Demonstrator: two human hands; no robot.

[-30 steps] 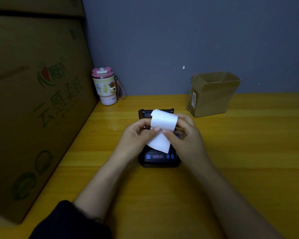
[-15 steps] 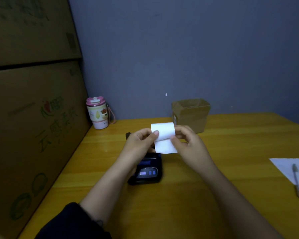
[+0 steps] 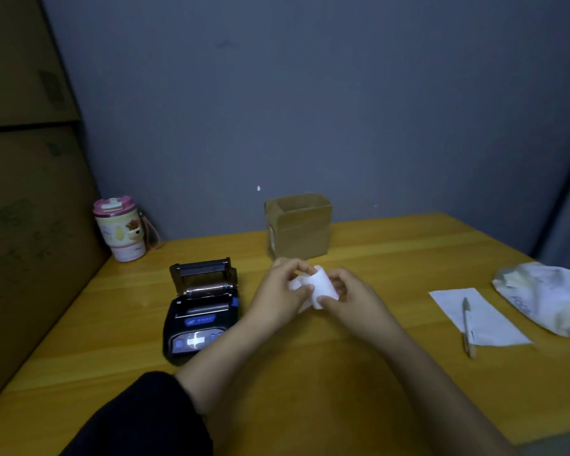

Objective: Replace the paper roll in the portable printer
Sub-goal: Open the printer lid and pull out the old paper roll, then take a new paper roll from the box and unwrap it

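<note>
No words or numbers can be read here. The portable printer [image 3: 202, 319] has a blue label with white marks, too blurry to read. The small cardboard box [image 3: 298, 226] has a white sticker, too small to read. The cup [image 3: 120, 229] shows only cartoon pictures.

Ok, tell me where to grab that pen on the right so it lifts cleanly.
Grip the pen around the middle of its barrel, thumb and finger on its long sides, coming straight down from above. It lies flat and thin, partly on the white sheet and partly on the table, so an end pinch would likely tip it or drag the sheet.
</note>
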